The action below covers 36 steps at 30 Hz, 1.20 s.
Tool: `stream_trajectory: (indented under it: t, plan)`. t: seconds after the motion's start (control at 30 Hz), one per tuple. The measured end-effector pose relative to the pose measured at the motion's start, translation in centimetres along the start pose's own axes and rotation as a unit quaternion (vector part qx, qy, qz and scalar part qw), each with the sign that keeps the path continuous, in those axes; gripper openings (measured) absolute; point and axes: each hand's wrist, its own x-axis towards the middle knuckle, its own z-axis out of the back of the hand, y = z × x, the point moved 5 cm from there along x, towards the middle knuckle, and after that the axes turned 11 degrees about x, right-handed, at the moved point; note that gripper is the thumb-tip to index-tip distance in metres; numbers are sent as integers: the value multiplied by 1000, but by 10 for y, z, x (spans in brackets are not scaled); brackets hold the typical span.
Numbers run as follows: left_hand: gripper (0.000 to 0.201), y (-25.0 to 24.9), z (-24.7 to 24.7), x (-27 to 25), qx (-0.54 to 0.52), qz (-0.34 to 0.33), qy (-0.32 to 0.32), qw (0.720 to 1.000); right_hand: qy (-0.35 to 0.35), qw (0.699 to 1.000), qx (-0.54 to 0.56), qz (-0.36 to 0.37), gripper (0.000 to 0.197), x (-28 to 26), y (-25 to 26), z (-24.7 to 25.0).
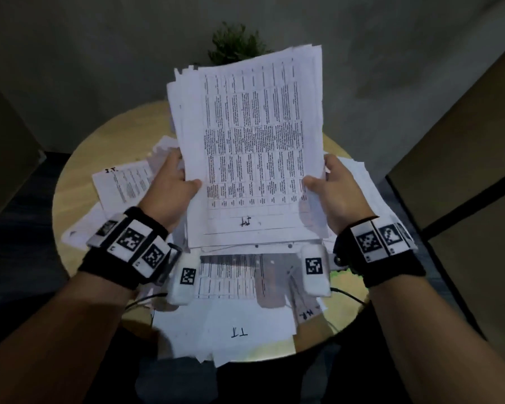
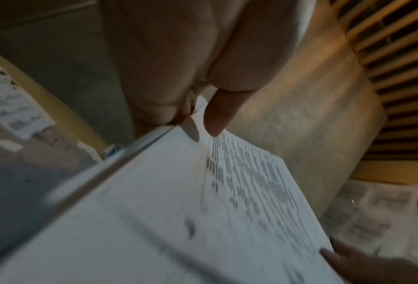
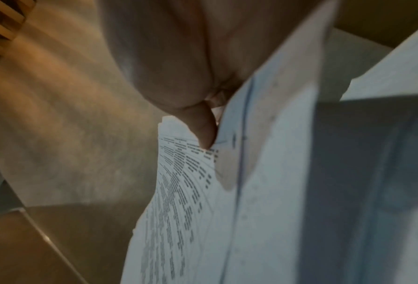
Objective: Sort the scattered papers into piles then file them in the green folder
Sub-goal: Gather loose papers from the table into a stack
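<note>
Papers stack (image 1: 251,147) is held upright above round table (image 1: 79,158), pinched by left hand (image 1: 172,188) and right hand (image 1: 333,188) at opposite side edges.

white papers (image 1: 254,147) (black print)

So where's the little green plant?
In the head view the plant sits at the far side of the round table, against the wall, peeking over the top of the paper stack that both hands hold up.
</note>
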Motion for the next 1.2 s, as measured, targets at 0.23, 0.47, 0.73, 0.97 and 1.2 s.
stream_trajectory:
  t: [0.23, 0.47, 0.73, 0.97, 1.2]
  plan:
    - [73, -5, -128, 15, 100, -10, 20, 995, -72, 987, -141, -22, 24, 38, -32, 99]
    - [76, -13, -233, 38, 152, 39, 47, 987, -146, 963, -216, -70, 35, 67, -78, 182]
    - [73, -5, -272, 42, 230, 102, 45, 967, -130, 949, -262, -118, 41, 89, -110, 200]
    - [69, -19, -246, 35, 245, 86, 76, 963, -139, 916, -352, -132, 62, 81, -95, 183]
    - [51, -29, -122, 22, 221, 68, 1, 973, 93, 955, -281, -39, 50, 55, -66, 65]
